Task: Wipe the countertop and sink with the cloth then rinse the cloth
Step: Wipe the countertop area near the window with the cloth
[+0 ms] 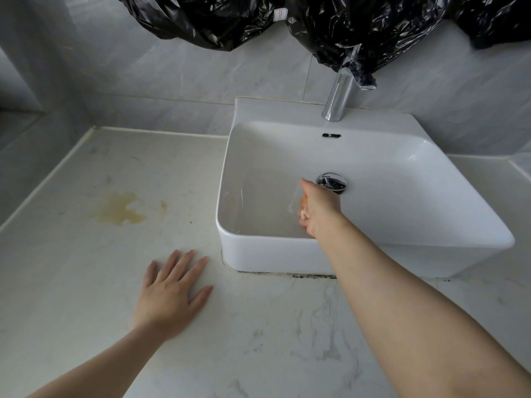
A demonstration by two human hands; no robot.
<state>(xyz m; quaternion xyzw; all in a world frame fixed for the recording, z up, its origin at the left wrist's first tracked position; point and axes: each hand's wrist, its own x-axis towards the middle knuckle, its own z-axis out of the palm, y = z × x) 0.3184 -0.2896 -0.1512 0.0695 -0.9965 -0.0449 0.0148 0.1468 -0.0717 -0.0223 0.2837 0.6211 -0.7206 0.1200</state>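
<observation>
— Hands first: where do we find them?
— We see our left hand (pixel 172 291) on the tabletop (pixel 71 268), lower left of centre, and our right hand (pixel 319 209) down inside the sink (pixel 258 249), right of centre.
— What does the sink hold?
— Only that hand, the cloth (pixel 303 209) and a chrome drain plug (pixel 332 181) just beyond the knuckles. We cannot tell if water stands in it.
— How open are the hands?
— Our left lies flat, palm down, fingers straight and spread, holding nothing. Our right is curled round the cloth; just a blurred orange edge shows at its left side.
— And the arms?
— Our right forearm comes in from the lower right corner and crosses the sink's near rim, wrist bent down. Our left forearm comes from the bottom left, fingers pointing toward the sink's near corner without touching it.
— Anything else?
— We note a yellow-brown stain (pixel 119 209) on the tabletop, left of the sink, and a tap (pixel 340 93) behind it, partly under black plastic sheet (pixel 344 24).
</observation>
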